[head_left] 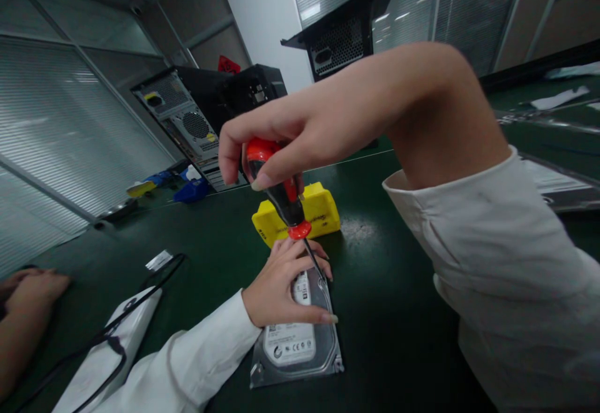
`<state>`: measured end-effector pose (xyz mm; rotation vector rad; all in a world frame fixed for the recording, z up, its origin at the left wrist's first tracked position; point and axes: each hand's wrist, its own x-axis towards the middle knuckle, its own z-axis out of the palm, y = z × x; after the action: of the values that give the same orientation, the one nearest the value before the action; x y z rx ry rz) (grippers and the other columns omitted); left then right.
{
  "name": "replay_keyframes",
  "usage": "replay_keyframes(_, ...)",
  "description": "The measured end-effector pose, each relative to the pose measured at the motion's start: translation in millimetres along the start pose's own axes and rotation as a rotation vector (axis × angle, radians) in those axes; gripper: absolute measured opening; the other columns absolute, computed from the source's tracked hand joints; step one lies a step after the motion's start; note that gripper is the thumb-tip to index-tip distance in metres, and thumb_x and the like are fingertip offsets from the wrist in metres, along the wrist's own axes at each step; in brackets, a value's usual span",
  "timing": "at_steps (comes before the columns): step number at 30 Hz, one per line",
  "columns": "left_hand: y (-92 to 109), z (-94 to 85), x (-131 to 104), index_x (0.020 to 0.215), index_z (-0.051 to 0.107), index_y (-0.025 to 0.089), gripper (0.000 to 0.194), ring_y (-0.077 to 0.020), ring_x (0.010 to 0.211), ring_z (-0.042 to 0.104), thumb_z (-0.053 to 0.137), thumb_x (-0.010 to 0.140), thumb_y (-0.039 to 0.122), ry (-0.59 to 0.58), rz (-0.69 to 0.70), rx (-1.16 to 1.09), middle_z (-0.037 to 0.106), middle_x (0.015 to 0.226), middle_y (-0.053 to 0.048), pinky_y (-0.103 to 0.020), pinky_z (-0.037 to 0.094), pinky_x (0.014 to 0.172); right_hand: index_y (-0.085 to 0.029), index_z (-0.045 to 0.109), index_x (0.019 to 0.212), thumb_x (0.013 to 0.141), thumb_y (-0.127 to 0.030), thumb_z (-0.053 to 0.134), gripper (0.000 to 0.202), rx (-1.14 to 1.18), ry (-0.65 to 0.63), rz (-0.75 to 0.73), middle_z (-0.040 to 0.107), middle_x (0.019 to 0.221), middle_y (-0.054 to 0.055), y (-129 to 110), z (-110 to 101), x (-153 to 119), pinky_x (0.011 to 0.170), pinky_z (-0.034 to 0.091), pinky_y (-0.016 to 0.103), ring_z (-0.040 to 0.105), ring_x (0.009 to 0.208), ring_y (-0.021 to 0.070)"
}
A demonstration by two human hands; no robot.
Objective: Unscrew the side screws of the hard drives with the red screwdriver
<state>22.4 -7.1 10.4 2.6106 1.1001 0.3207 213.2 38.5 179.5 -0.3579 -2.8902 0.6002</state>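
The left hand lies spread over the drive, cover on; the right hand grips the driver, tip at the drive's far right; screws done, unclear.

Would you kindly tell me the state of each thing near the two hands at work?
Red and black screwdriver: tilted, tip down at the silver rectangular metal hard drive.
Hard drive: flat, label up, partly covered.
Right hand: fingers closed around the screwdriver's handle.
Left hand: spread over the drive.
Yellow plastic bin: beyond the left hand, interior not visible.
Flat white object: lying down.
Thin black cable: loose, partly across the white object.
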Motion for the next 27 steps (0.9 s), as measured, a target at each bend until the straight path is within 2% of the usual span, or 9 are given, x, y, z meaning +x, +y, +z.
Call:
replay_keyframes(2,1.1,0.1,-0.6,0.099,0.063,0.026,0.054,-0.0276,0.109,0.046,0.072,0.058,0.061,0.000,0.001,0.000,0.054,0.113,-0.005,-0.041,0.030,0.095,-0.018,0.054,0.115,0.089,-0.015,0.050,0.027,0.044,0.025,-0.066,0.057,0.107,-0.003,2.2,2.3,-0.3,0.063,0.053,0.012,0.061,0.087,0.0074)
replay_keyframes(5,3.1,0.4,0.6,0.099,0.063,0.025,0.055,-0.0280,0.109,0.046,0.071,0.058,0.061,-0.002,0.003,-0.003,0.054,0.114,-0.005,-0.041,0.031,0.094,-0.012,0.059,0.104,0.090,-0.027,0.051,0.022,0.047,0.035,-0.164,0.061,0.095,0.002,2.9,3.7,2.1,0.059,0.054,0.015,0.063,0.081,0.0098)
replay_keyframes(9,5.4,-0.4,3.7,0.099,0.063,0.025,0.055,-0.0278,0.109,0.046,0.072,0.057,0.060,-0.009,-0.021,-0.014,0.054,0.115,-0.006,-0.042,0.032,0.093,-0.012,0.065,0.092,0.089,-0.037,0.050,0.029,-0.018,0.007,-0.160,0.063,0.080,0.002,-0.1,2.1,6.7,0.056,0.051,0.016,0.061,0.069,0.0083)
replay_keyframes(14,4.8,-2.9,4.7,0.099,0.063,0.026,0.054,-0.0272,0.109,0.046,0.073,0.057,0.059,-0.012,-0.017,-0.016,0.054,0.114,-0.004,-0.041,0.030,0.094,-0.012,0.065,0.094,0.086,-0.030,0.052,0.023,-0.114,0.138,0.021,0.062,0.081,0.000,-1.2,3.3,9.0,0.046,0.045,0.010,0.059,0.063,0.0057)
replay_keyframes(17,3.2,-2.9,4.3,0.098,0.063,0.026,0.053,-0.0271,0.109,0.046,0.073,0.057,0.058,-0.004,-0.007,-0.020,0.054,0.112,-0.004,-0.041,0.029,0.094,-0.011,0.062,0.094,0.085,-0.030,0.052,0.024,-0.137,0.150,0.100,0.059,0.077,-0.002,-2.0,3.3,7.9,0.040,0.036,0.006,0.053,0.056,0.0019)
replay_keyframes(23,2.2,0.7,4.2,0.099,0.063,0.025,0.054,-0.0272,0.109,0.047,0.074,0.057,0.058,-0.006,-0.013,-0.029,0.054,0.114,-0.005,-0.041,0.031,0.093,-0.013,0.054,0.102,0.083,-0.021,0.053,0.021,0.072,0.098,0.022,0.060,0.082,-0.005,-7.6,6.9,1.8,0.049,0.050,0.011,0.059,0.066,0.0056)
replay_keyframes(27,3.2,2.2,2.4,0.099,0.062,0.026,0.054,-0.0268,0.110,0.046,0.073,0.058,0.058,-0.010,-0.011,-0.022,0.053,0.115,-0.004,-0.041,0.031,0.093,-0.012,0.051,0.100,0.085,-0.016,0.052,0.015,0.205,0.054,-0.041,0.061,0.085,-0.005,-3.2,10.8,0.1,0.056,0.049,0.009,0.062,0.077,0.0071)
